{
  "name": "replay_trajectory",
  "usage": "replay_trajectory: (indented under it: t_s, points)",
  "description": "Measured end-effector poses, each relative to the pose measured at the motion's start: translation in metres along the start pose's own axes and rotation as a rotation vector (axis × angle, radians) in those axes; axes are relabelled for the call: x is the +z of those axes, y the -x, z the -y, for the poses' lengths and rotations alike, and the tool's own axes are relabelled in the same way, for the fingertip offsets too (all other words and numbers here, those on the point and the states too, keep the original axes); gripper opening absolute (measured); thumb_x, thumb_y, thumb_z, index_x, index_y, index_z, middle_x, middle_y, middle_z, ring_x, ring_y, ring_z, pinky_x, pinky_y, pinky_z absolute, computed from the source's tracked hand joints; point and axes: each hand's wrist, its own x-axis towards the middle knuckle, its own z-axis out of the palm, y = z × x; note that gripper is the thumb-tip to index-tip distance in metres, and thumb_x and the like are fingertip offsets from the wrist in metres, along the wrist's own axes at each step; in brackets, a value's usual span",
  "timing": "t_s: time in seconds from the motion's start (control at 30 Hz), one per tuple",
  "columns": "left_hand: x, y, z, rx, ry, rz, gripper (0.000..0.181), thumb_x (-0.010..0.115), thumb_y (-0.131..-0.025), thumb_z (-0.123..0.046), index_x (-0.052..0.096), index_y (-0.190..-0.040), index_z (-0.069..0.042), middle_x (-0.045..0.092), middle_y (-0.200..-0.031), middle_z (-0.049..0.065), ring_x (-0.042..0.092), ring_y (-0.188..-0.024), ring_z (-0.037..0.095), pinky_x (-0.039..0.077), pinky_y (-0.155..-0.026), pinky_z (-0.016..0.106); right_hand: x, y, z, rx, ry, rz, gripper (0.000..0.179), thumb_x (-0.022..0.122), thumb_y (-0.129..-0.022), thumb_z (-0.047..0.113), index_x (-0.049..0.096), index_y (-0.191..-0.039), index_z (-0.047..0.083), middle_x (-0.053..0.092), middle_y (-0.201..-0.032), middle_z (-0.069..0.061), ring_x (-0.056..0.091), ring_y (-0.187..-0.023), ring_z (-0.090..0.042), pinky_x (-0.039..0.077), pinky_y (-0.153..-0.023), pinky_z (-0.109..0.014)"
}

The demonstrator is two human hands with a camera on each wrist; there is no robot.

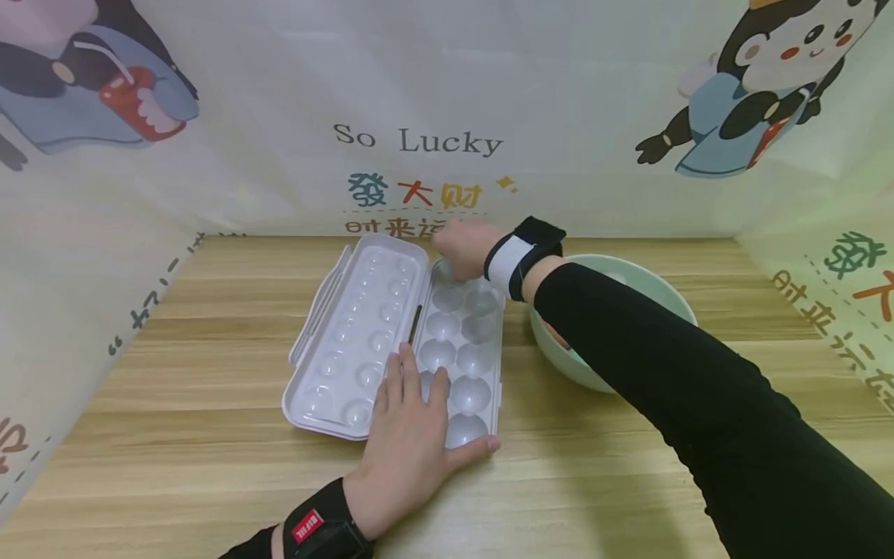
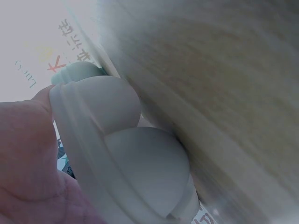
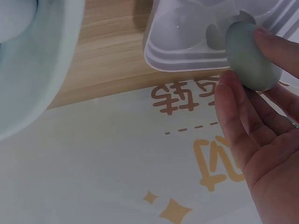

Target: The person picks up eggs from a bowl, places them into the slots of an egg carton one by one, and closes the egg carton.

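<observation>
A white plastic egg box [image 1: 391, 326] lies on the table with its lid folded out to the left and its cups facing up. My right hand [image 1: 469, 247] is at the far end of the cups. Its fingers and thumb grip a pale green egg [image 3: 252, 58] over the corner of the box. Across the near end of the box lies my left hand [image 1: 408, 439], fingers straight and spread, thumb at the near right corner. From low down, the left wrist view shows the rounded cup undersides [image 2: 145, 168] beside the left palm.
Right of the egg box stands a pale green bowl [image 1: 646, 281], partly covered by the right forearm. A pale egg [image 3: 16, 18] shows inside it, and a pinkish one [image 1: 554, 332] near its left rim. Printed cloth [image 1: 433, 70] hangs behind the wooden table [image 1: 209, 334].
</observation>
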Motion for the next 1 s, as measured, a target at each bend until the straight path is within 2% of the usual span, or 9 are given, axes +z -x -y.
replay_trajectory:
  t_s: [0.13, 0.37, 0.67, 0.87, 1.0]
  points:
    - [0.000, 0.000, -0.001, 0.001, -0.009, -0.003, 0.102, 0.046, -0.074, -0.082, 0.047, -0.132, 0.002, 0.018, -0.142, 0.041, 0.017, -0.133, 0.052, 0.025, -0.102, 0.054, 0.000, 0.001, 0.003, 0.024, 0.008, 0.001, 0.032, 0.071, -0.078, 0.009, 0.063, -0.109, 0.010, 0.063, -0.100, -0.002, 0.057, -0.081, -0.018, 0.046, -0.071, -0.030]
    - [0.000, -0.001, -0.001, -0.001, -0.002, 0.011, 0.102, 0.046, -0.074, -0.082, 0.046, -0.132, 0.002, 0.017, -0.143, 0.041, 0.016, -0.134, 0.052, 0.024, -0.102, 0.054, 0.007, -0.003, 0.007, 0.049, 0.092, 0.002, 0.036, 0.071, -0.079, 0.014, 0.063, -0.114, 0.013, 0.064, -0.107, -0.002, 0.058, -0.087, -0.017, 0.046, -0.076, -0.032]
    - [-0.001, 0.000, -0.002, 0.000, 0.014, -0.005, 0.100, 0.050, -0.074, -0.080, 0.047, -0.132, 0.002, 0.018, -0.143, 0.040, 0.017, -0.133, 0.052, 0.024, -0.102, 0.054, 0.012, -0.005, 0.009, 0.053, 0.157, 0.008, 0.026, 0.066, -0.085, 0.013, 0.063, -0.111, 0.012, 0.064, -0.106, -0.003, 0.057, -0.084, -0.019, 0.046, -0.076, -0.033]
    - [-0.002, 0.002, -0.004, 0.006, 0.002, 0.016, 0.100, 0.046, -0.076, -0.080, 0.047, -0.133, 0.002, 0.016, -0.143, 0.040, 0.017, -0.133, 0.052, 0.024, -0.102, 0.055, 0.014, -0.002, 0.010, 0.070, 0.126, 0.039, 0.035, 0.072, -0.082, 0.016, 0.062, -0.115, 0.012, 0.063, -0.108, -0.004, 0.058, -0.093, -0.021, 0.046, -0.078, -0.033]
    - [-0.001, 0.003, -0.005, 0.009, -0.014, 0.010, 0.100, 0.046, -0.076, -0.081, 0.049, -0.132, 0.001, 0.017, -0.144, 0.040, 0.017, -0.134, 0.051, 0.024, -0.102, 0.055, 0.018, -0.003, 0.008, 0.072, 0.115, 0.036, 0.038, 0.076, -0.080, 0.019, 0.063, -0.114, 0.012, 0.064, -0.106, -0.003, 0.059, -0.093, -0.020, 0.046, -0.078, -0.031]
